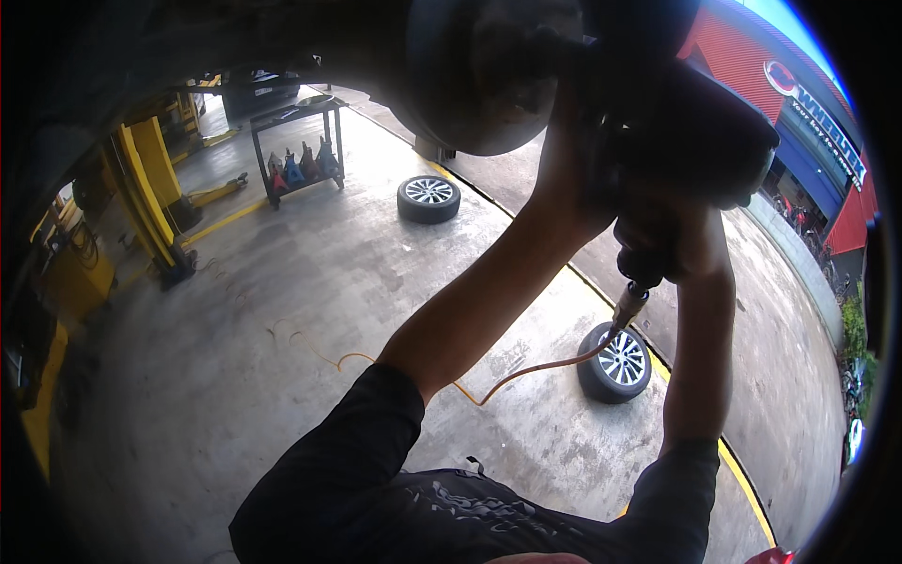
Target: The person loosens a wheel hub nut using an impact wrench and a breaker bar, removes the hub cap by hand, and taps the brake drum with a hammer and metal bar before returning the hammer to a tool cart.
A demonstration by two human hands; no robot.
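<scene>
Above me, the dark underside of a raised vehicle shows a rounded brake part (474, 85). My right hand (695, 240) is closed on the handle of a black air impact wrench (714, 132), held up beside that part; an orange hose (521, 374) hangs from the fitting (629, 303) at its base. My left hand (592, 179) reaches up into shadow at the left of the wrench, against dark parts; its fingers and what they hold cannot be made out.
Two wheels with tyres (428, 211) lie on the concrete floor (235, 376). Further back are a black rolling trolley (297, 122) with colourful stands on it, yellow lift posts (141, 188) and yellow equipment (80, 273). A red and blue building front (827, 216) is at the right.
</scene>
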